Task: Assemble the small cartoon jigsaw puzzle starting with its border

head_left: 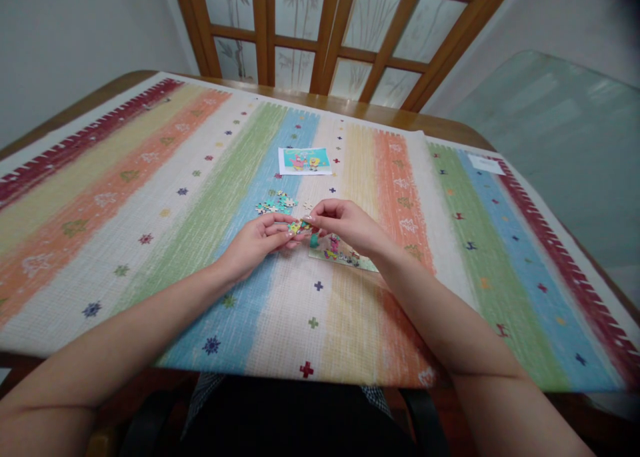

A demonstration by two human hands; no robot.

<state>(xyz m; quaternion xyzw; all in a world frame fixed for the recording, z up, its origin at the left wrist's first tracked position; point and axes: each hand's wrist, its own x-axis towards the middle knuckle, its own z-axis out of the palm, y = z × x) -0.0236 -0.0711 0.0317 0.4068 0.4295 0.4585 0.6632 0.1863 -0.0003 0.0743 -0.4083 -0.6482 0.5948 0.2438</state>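
Several small yellow and teal jigsaw puzzle pieces (296, 228) lie between my fingertips above the table's middle. My left hand (260, 241) is closed around them, thumb on top. My right hand (350, 223) pinches at the same cluster from the other side; its fingertips partly cover what it grips. Just beyond my left fingers is a loose heap of teal and pale puzzle pieces (276, 203). A flat puzzle board (367, 265) with pink and other coloured pieces lies partly hidden below my right hand and wrist.
Behind the heap lies a printed cartoon picture (306, 169) on a white sheet. A striped tablecloth (200, 197) covers the table. Toward the far right is a white paper (486, 165). A wood-framed glass door (320, 43) stands beyond the table's back edge.
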